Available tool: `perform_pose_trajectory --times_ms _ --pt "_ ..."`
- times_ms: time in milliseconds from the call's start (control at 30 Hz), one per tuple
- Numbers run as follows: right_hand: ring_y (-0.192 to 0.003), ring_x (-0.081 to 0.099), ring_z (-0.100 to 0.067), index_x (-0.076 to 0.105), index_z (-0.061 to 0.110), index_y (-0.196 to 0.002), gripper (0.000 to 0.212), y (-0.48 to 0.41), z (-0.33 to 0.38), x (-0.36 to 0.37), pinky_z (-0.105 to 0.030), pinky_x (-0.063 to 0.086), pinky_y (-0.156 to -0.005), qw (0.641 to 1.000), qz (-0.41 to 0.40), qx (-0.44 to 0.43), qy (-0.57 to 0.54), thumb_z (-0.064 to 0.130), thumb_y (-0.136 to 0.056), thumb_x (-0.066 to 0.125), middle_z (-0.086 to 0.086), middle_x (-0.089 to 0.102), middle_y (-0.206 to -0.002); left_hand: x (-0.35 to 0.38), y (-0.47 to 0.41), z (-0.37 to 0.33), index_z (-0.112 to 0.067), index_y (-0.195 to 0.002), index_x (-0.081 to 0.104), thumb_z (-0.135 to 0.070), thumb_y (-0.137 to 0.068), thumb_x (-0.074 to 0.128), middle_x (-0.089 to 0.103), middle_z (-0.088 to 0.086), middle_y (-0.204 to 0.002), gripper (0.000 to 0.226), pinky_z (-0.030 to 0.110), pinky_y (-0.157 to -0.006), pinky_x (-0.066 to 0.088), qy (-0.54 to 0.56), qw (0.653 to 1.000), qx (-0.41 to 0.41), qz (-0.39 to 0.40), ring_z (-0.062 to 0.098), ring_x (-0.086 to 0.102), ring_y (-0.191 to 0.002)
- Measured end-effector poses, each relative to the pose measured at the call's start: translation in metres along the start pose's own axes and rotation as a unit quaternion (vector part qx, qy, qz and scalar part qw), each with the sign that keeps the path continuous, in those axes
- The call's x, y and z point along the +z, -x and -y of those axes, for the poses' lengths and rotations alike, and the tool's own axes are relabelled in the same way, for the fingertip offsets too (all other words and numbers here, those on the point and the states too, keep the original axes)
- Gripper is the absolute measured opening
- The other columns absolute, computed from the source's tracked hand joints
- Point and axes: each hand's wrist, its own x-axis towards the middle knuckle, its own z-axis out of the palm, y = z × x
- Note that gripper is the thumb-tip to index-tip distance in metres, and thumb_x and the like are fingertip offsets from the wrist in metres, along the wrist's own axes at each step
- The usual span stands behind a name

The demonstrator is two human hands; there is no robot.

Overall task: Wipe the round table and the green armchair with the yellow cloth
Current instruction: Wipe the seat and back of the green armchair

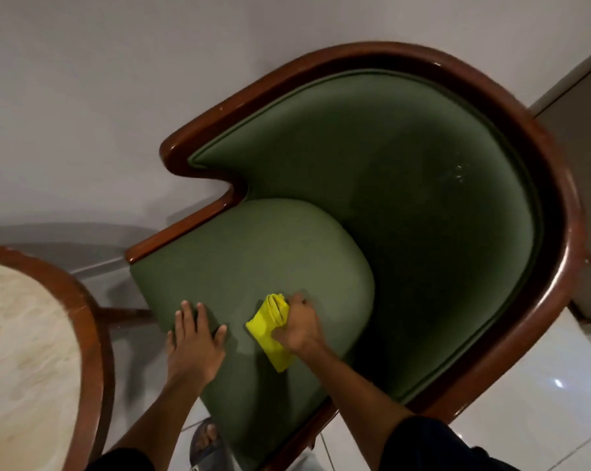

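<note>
The green armchair [406, 185] fills the middle of the view, with a dark wooden frame curving around its padded back and seat cushion. My right hand [299, 326] is shut on the folded yellow cloth [271, 329] and presses it onto the front part of the seat cushion. My left hand [193, 338] lies flat on the cushion's front left edge, fingers spread, holding nothing. The round table [22, 351], with a pale marble top and a brown wooden rim, shows at the lower left edge.
A white wall stands behind the chair. Glossy white floor tiles [525, 385] lie at the lower right. My sandalled foot [207, 440] is on the floor under the seat's front edge, between the table and the chair.
</note>
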Motion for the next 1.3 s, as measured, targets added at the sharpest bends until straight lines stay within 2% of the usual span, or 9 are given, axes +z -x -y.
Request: perform_pose_trajectory --times_ms 133,233,367,500,667,800,967,1100,1300 --pt "-0.122 0.053 -0.037 0.023 0.014 -0.143 0.080 -0.005 -0.009 0.000 -0.043 0.046 -0.098 1.000 -0.025 0.000 -0.016 0.018 -0.078 0.070 -0.015 0.052 -0.132 0.001 0.001 -0.018 -0.010 -0.158 0.008 -0.052 -0.099 0.038 -0.003 0.017 -0.167 0.079 0.049 -0.124 0.012 0.006 1.000 -0.010 -0.008 0.033 -0.001 -0.155" --pt "-0.132 0.039 -0.035 0.019 0.025 -0.148 0.082 -0.009 -0.013 0.001 -0.047 0.039 -0.102 0.985 -0.152 -0.029 0.080 0.016 -0.081 0.065 -0.013 0.037 -0.143 0.004 0.003 -0.014 -0.011 -0.158 0.002 -0.053 -0.099 0.035 -0.006 0.017 -0.167 0.080 0.050 -0.124 0.011 -0.004 1.000 -0.001 -0.005 0.033 -0.004 -0.155" --pt "-0.152 0.009 -0.027 0.025 0.022 -0.154 0.061 0.003 -0.008 0.055 -0.057 0.010 -0.119 0.963 -0.208 -0.141 0.102 0.046 -0.098 0.036 -0.008 0.013 -0.165 0.008 0.005 0.003 -0.021 -0.158 -0.003 -0.053 -0.101 0.024 -0.010 0.013 -0.167 0.071 0.051 -0.124 0.007 -0.037 0.998 0.038 -0.014 0.029 -0.007 -0.155" --pt "-0.150 0.020 -0.032 0.031 0.017 -0.152 0.066 0.001 -0.032 0.090 -0.060 0.025 -0.114 0.912 -0.201 -0.285 0.218 0.048 -0.095 0.042 -0.012 0.022 -0.162 0.006 0.003 0.023 -0.027 -0.158 0.002 -0.045 -0.103 0.023 -0.007 0.009 -0.168 0.062 0.050 -0.124 0.007 -0.051 0.994 0.093 -0.028 0.025 -0.005 -0.156" --pt "-0.152 0.002 -0.030 0.016 0.021 -0.156 0.062 -0.084 -0.009 0.016 -0.059 0.006 -0.119 0.950 -0.297 0.005 0.093 0.048 -0.102 0.028 -0.010 0.004 -0.166 0.003 -0.001 0.050 -0.028 -0.154 -0.011 -0.053 -0.102 0.021 -0.019 0.003 -0.163 0.066 0.044 -0.123 -0.004 -0.058 0.987 0.145 -0.029 0.022 -0.015 -0.152" --pt "-0.152 0.005 -0.029 0.017 0.021 -0.156 0.060 -0.086 0.041 0.052 -0.059 0.012 -0.120 0.921 -0.247 -0.223 0.203 0.046 -0.102 0.028 -0.010 0.009 -0.165 -0.001 -0.016 0.060 -0.018 -0.155 -0.012 -0.057 -0.101 0.019 -0.023 -0.002 -0.159 0.073 0.040 -0.125 -0.005 -0.008 0.991 0.121 -0.047 0.018 -0.016 -0.152" --pt "-0.152 0.011 -0.024 0.021 0.028 -0.154 0.057 -0.128 0.098 0.049 -0.052 0.015 -0.118 0.804 -0.101 -0.461 0.361 0.049 -0.102 0.029 -0.004 0.012 -0.165 -0.002 -0.034 0.061 -0.014 -0.154 -0.013 -0.063 -0.095 0.014 -0.019 0.000 -0.163 0.081 0.040 -0.126 -0.002 0.023 0.990 0.123 -0.058 0.017 -0.015 -0.153" --pt "-0.152 0.012 -0.027 0.023 0.026 -0.154 0.056 -0.191 0.093 -0.021 -0.055 0.013 -0.120 0.890 -0.175 -0.308 0.286 0.047 -0.103 0.028 -0.005 0.014 -0.165 -0.001 -0.042 0.064 -0.021 -0.150 -0.019 -0.068 -0.094 0.012 -0.025 -0.004 -0.160 0.080 0.037 -0.124 -0.006 0.022 0.991 0.126 -0.036 0.014 -0.021 -0.151" --pt "-0.152 0.008 -0.030 0.019 0.028 -0.155 0.058 -0.128 -0.005 -0.023 -0.056 0.012 -0.118 0.942 -0.281 -0.089 0.161 0.050 -0.102 0.029 -0.006 0.010 -0.165 -0.011 -0.036 0.061 -0.017 -0.153 -0.018 -0.063 -0.096 0.019 -0.025 0.000 -0.163 0.081 0.040 -0.125 -0.005 0.016 0.993 0.116 0.015 0.016 -0.023 -0.151"
